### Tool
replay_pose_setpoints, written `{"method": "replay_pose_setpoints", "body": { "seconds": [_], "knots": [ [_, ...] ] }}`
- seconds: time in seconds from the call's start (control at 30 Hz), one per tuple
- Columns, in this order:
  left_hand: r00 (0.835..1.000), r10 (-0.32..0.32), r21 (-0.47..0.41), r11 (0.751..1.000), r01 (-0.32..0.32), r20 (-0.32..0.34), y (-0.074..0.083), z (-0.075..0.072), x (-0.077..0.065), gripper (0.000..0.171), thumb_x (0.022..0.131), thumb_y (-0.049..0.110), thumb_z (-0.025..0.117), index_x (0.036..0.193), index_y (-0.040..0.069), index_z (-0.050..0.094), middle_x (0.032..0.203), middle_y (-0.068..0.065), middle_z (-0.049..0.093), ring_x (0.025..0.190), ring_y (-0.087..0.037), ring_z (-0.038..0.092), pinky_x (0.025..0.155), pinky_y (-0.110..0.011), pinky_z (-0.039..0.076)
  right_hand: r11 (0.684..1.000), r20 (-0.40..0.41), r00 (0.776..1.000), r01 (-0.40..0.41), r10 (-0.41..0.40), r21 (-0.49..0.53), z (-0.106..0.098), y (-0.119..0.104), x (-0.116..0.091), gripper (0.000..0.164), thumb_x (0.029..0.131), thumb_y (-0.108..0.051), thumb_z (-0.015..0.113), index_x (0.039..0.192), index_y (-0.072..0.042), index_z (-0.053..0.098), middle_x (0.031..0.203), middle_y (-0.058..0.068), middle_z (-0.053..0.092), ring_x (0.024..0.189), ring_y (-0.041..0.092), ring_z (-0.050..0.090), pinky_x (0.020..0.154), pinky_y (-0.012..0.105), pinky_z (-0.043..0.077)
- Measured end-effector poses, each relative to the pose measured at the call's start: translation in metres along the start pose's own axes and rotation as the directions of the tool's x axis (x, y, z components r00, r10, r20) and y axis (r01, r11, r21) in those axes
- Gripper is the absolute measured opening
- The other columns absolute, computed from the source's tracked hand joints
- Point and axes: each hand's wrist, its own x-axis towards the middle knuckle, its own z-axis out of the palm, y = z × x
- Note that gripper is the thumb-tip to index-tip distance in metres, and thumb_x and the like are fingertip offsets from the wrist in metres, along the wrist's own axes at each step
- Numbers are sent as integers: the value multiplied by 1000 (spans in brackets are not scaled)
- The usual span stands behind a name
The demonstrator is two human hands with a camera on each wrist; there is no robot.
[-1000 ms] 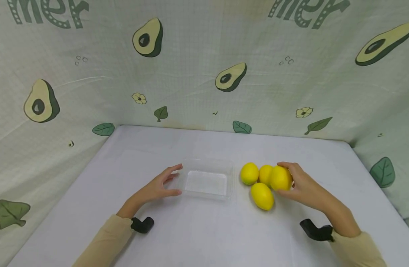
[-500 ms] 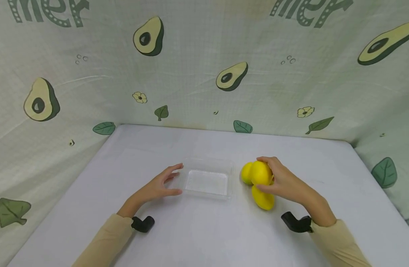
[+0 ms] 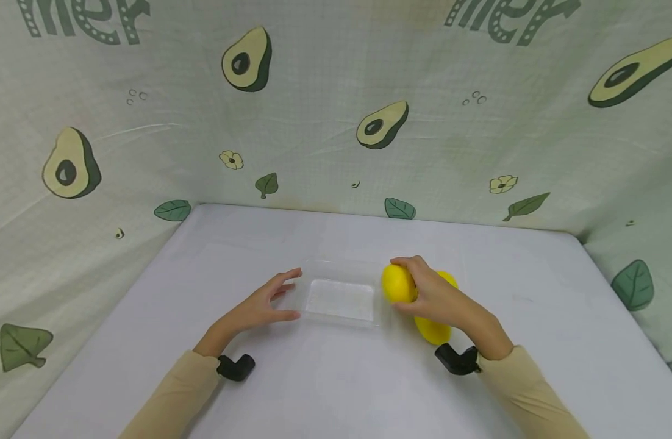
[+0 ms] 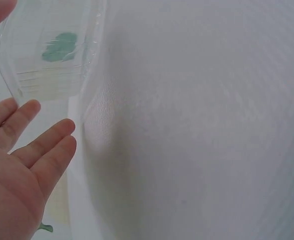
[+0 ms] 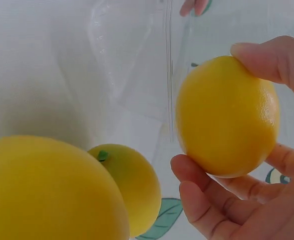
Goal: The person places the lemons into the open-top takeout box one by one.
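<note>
My right hand (image 3: 437, 296) holds a yellow lemon (image 3: 398, 283) between thumb and fingers, at the right rim of a clear plastic container (image 3: 340, 300). In the right wrist view that lemon (image 5: 227, 117) overlaps the container's edge (image 5: 170, 75). Below and behind the hand lie other lemons, one in front (image 3: 432, 331) and one partly covered (image 3: 447, 278); another is hidden in the head view. My left hand (image 3: 261, 305) stands at the container's left end, thumb and fingers spread apart, fingertips right at its rim. The left wrist view shows these loosely extended fingers (image 4: 51, 145) beside the clear wall.
A white cloth covers the table (image 3: 336, 384). Behind it and along both sides hangs a pale curtain (image 3: 314, 91) printed with avocados and leaves. Black wrist cameras (image 3: 236, 367) sit at both sleeves.
My right hand has carried the lemon leftward, from over the other lemons to the container's right rim. The left hand and the container stay where they were.
</note>
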Motion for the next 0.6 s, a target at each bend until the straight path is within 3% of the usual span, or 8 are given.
{"method": "replay_pose_setpoints", "body": {
  "seconds": [0.37, 0.6],
  "knots": [
    [1000, 0, -18, 1000, 0, 1, 1, 0, -1, 87, 81, 23, 73, 148, 11, 20, 152, -10, 25, 136, -38, 31, 112, -53, 23, 1000, 17, 1000, 9, -10, 24, 7, -11, 16, 73, 80, -29, 72, 139, -12, 33, 133, 10, 41, 108, 24, 49, 94, 45, 48],
    [1000, 9, -26, 1000, -9, -1, -1, 1, 0, 86, 81, 23, 73, 148, 11, 20, 152, -10, 25, 136, -38, 31, 112, -54, 23, 999, 35, 999, 28, -29, 26, 13, -16, 28, 72, 79, -30, 72, 138, -11, 35, 130, 11, 42, 106, 24, 50, 91, 42, 49]
  ]
}}
